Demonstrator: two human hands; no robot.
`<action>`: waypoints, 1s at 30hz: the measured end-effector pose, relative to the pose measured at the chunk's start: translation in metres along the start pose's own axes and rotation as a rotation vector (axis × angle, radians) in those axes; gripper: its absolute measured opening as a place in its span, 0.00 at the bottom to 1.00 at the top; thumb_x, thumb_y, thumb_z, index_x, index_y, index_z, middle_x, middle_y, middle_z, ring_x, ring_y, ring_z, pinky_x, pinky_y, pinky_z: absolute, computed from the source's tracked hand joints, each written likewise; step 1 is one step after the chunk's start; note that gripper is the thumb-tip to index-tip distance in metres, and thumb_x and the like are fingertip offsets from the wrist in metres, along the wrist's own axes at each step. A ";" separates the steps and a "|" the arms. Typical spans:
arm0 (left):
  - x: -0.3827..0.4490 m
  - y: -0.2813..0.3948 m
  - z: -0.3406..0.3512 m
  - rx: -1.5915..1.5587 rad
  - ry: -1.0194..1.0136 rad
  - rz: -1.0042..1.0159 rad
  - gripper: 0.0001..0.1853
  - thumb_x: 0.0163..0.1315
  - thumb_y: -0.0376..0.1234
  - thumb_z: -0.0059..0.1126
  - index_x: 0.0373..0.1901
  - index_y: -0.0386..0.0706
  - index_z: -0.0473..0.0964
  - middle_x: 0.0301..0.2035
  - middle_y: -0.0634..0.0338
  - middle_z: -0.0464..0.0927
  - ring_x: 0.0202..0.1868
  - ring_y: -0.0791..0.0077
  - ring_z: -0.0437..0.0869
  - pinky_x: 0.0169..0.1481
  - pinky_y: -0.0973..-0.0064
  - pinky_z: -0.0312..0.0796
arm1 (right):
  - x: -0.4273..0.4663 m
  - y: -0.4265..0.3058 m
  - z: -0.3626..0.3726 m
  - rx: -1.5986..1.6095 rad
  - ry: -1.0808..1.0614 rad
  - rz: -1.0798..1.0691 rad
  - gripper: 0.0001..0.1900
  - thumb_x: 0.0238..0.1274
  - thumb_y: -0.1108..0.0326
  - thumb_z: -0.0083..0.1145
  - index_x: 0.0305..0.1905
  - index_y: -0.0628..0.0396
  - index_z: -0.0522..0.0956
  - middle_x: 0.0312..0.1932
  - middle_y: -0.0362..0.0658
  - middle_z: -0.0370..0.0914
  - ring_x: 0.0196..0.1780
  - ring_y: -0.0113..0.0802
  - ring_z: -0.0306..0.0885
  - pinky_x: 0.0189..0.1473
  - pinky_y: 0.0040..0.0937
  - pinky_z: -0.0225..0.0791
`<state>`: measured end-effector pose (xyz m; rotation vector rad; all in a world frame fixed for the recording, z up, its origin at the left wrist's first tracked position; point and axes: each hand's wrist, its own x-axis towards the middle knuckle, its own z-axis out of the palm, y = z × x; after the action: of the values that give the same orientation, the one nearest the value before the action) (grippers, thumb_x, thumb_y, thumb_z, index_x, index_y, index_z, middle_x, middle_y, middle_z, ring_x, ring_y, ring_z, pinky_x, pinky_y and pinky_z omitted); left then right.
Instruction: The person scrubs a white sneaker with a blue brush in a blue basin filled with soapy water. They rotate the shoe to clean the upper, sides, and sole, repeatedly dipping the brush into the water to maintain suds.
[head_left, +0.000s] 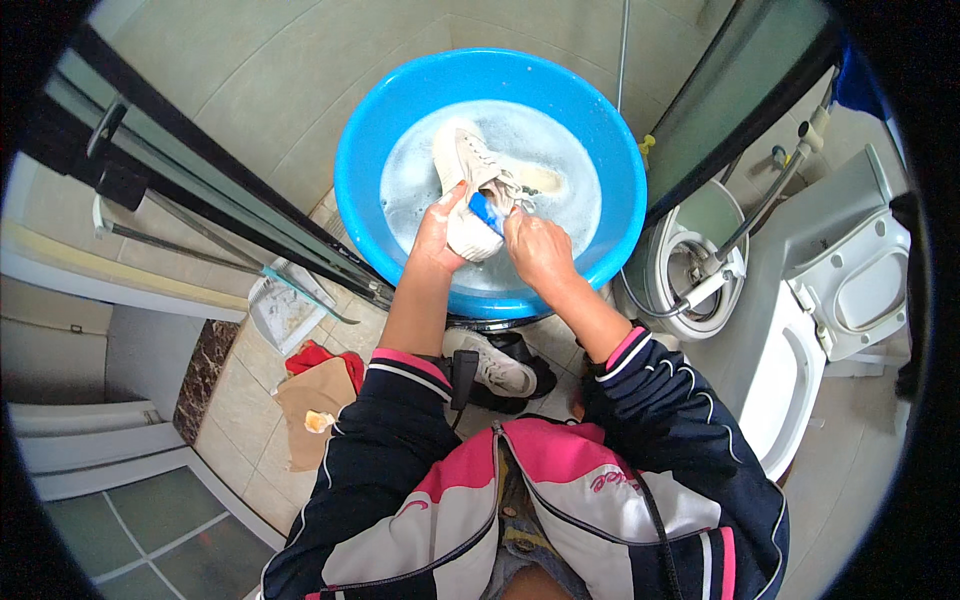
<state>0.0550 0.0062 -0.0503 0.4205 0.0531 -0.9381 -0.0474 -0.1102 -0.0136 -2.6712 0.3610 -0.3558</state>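
Note:
Above the sudsy water (409, 172) of a large blue plastic basin (360, 157), my left hand (438, 238) grips a white lace-up sneaker (457, 154) by its heel end, the toe pointing away from me. My right hand (538, 246) is closed around a blue scrubbing brush (486, 213), which lies against the shoe near its heel and opening. Most of the brush handle is hidden by my fingers. A pale insole or shoe part (544, 178) shows in the suds just right of the sneaker.
Another white sneaker (506, 371) and black footwear (544, 379) lie below the basin. A dustpan (289, 311), a red cloth (311, 356) and brown cardboard (311, 397) are on the left floor. Glass door panels (247, 184) flank the basin; a toilet (787, 397) stands right.

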 end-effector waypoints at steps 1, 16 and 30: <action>-0.002 -0.003 0.003 0.009 -0.018 -0.036 0.24 0.64 0.39 0.49 0.58 0.34 0.65 0.52 0.47 0.73 0.52 0.54 0.76 0.59 0.55 0.68 | 0.001 0.002 0.000 0.024 0.004 0.024 0.21 0.67 0.61 0.37 0.24 0.63 0.75 0.23 0.61 0.75 0.26 0.60 0.75 0.30 0.54 0.69; -0.008 0.009 0.015 0.137 -0.027 0.118 0.26 0.62 0.37 0.52 0.60 0.35 0.63 0.53 0.46 0.73 0.54 0.53 0.75 0.60 0.56 0.67 | 0.016 0.031 -0.030 -0.147 -0.091 -0.005 0.16 0.62 0.62 0.41 0.29 0.61 0.77 0.27 0.55 0.78 0.30 0.54 0.79 0.32 0.51 0.72; -0.016 0.000 0.025 0.390 0.075 0.224 0.27 0.62 0.34 0.53 0.62 0.39 0.60 0.53 0.52 0.72 0.52 0.60 0.76 0.57 0.63 0.70 | 0.011 0.020 0.012 -0.080 0.045 -0.096 0.14 0.60 0.67 0.44 0.23 0.56 0.77 0.21 0.52 0.78 0.26 0.50 0.79 0.28 0.43 0.73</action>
<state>0.0420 0.0092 -0.0234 0.8057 -0.1087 -0.7093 -0.0375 -0.1266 -0.0310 -2.7687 0.2665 -0.4405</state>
